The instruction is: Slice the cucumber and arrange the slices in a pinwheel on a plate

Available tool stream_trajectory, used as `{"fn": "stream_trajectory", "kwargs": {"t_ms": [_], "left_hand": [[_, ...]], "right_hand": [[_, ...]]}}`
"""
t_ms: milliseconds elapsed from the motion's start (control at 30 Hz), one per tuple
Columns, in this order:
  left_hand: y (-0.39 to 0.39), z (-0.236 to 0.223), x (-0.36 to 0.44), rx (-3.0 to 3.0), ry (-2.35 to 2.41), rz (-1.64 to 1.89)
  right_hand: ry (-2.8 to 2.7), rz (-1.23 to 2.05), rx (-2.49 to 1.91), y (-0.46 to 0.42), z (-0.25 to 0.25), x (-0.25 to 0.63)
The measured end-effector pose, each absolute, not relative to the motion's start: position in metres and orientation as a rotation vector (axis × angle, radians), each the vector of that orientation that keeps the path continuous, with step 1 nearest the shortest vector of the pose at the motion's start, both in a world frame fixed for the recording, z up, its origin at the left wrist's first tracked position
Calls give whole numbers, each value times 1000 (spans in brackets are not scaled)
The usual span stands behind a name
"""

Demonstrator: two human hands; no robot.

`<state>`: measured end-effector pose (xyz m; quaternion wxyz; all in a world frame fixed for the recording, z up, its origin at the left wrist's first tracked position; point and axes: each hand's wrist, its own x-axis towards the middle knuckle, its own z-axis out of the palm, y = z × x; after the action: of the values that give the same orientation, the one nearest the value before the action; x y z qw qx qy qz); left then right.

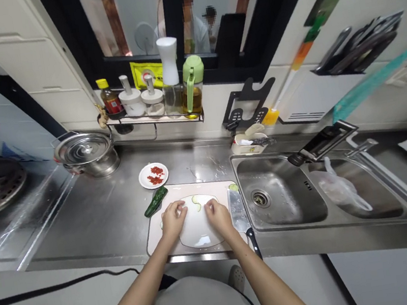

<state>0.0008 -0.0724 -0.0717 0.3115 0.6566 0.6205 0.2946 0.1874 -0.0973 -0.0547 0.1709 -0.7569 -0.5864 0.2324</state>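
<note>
A white square-cornered plate (196,228) lies on a pale cutting board (153,238). Two thin, curved cucumber slices (196,203) rest near the plate's far edge. Over the plate's left side is my left hand (174,220), its fingers curled and the tips close together. My right hand (218,215) is above the right side, thumb and fingertips pinched. Whatever either pinch holds is too small to make out. A wide-bladed knife (237,210) lies along the board's right side, with a cucumber piece (233,187) beyond it. Left of the board's far corner sits a dark green cucumber (156,201).
Behind the board stands a small white plate (147,181) of chopped red pieces. A lidded steel pot (100,161) is at the back left. To the right is a double sink (287,216) with a plastic bag (338,188). Seasoning bottles line a wall rack (155,119).
</note>
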Motion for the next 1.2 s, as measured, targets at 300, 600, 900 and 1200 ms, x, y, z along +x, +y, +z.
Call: {"fn": "stream_trajectory", "kwargs": {"t_ms": [300, 600, 900, 1200], "left_hand": [[-112, -80, -60, 1791, 2011, 456], [-114, -77, -60, 1956, 2065, 321], [-117, -71, -60, 2039, 2059, 280], [-115, -75, -54, 2032, 2010, 358]], "right_hand": [[-1569, 648, -1984, -144, -58, 211], [-1607, 682, -1917, -149, -57, 197], [-1606, 711, -1912, -158, -53, 198], [-1621, 728, -1871, -162, -52, 196]]}}
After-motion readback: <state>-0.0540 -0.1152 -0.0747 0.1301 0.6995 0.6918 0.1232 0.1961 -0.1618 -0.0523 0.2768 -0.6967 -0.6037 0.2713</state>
